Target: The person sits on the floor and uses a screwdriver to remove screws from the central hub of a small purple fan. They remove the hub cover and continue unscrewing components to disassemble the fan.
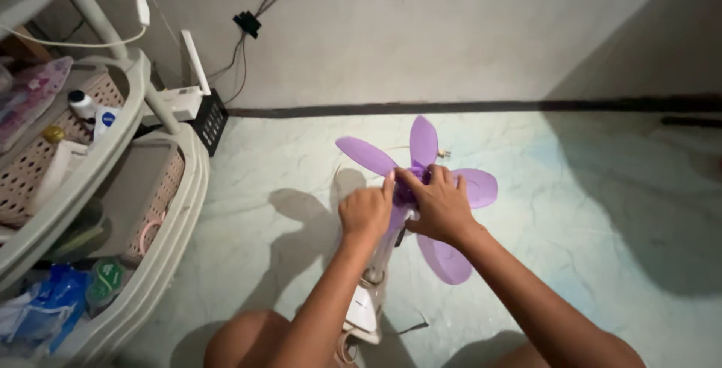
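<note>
A purple fan blade (pixel 367 155) with several petals sits on the front of a white fan body (pixel 365 310) that stands on the floor between my knees. My left hand (pixel 366 212) is curled around the left side of the blade's hub, thumb pointing up. My right hand (pixel 439 204) lies over the hub (pixel 418 173) from the right, fingers pressed on its centre. Both hands hide most of the hub. No grille covers the blade.
A beige tiered plastic rack (pixel 162 210) stands at the left, holding woven baskets, bottles and blue packets. A white router (pixel 188 97) and a black box sit by the wall with cables running up. Pale marbled floor (pixel 587 210) spreads to the right.
</note>
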